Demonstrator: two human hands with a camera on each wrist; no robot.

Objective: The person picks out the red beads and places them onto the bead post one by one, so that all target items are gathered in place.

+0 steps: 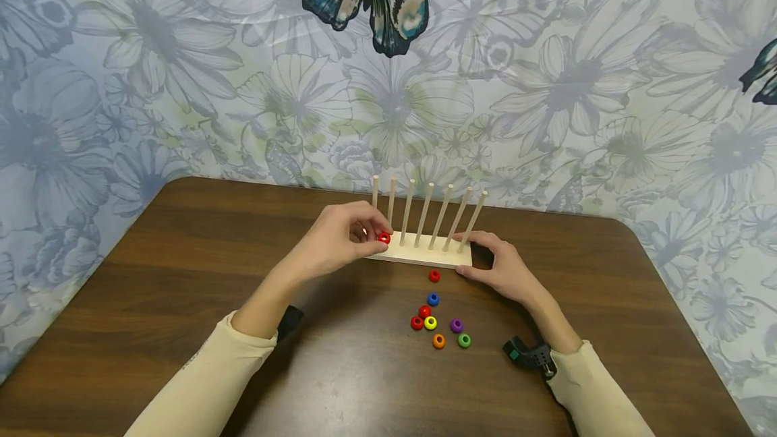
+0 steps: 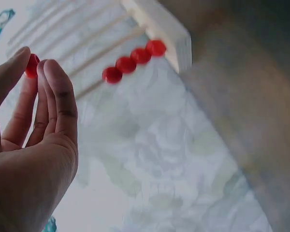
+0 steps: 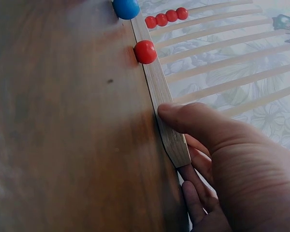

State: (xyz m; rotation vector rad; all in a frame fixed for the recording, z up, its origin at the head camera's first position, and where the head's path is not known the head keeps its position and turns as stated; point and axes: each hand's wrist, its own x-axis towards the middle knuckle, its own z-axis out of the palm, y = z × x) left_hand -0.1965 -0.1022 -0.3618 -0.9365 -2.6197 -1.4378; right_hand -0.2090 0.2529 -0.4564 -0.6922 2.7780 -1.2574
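My left hand [image 1: 324,241] pinches a red bead [image 2: 32,66] between thumb and fingertips, in front of the pegs near the left end of a wooden peg rack. The rack's pale base [image 1: 419,252] carries a row of several upright pegs [image 1: 423,216]. Several red beads [image 2: 126,65] are stacked on the end peg, seen in the left wrist view; in the head view the left hand hides them. At the base's right end, my right hand [image 1: 506,272] grips it, thumb on the front edge and fingers behind.
Loose beads lie on the brown table [image 1: 194,275] before the rack: several red ones [image 1: 434,279], a blue [image 1: 433,303], a yellow [image 1: 430,328], a purple [image 1: 456,330], an orange [image 1: 438,346] and a green one [image 1: 464,345]. A floral, butterfly-patterned backdrop [image 1: 273,100] stands behind.
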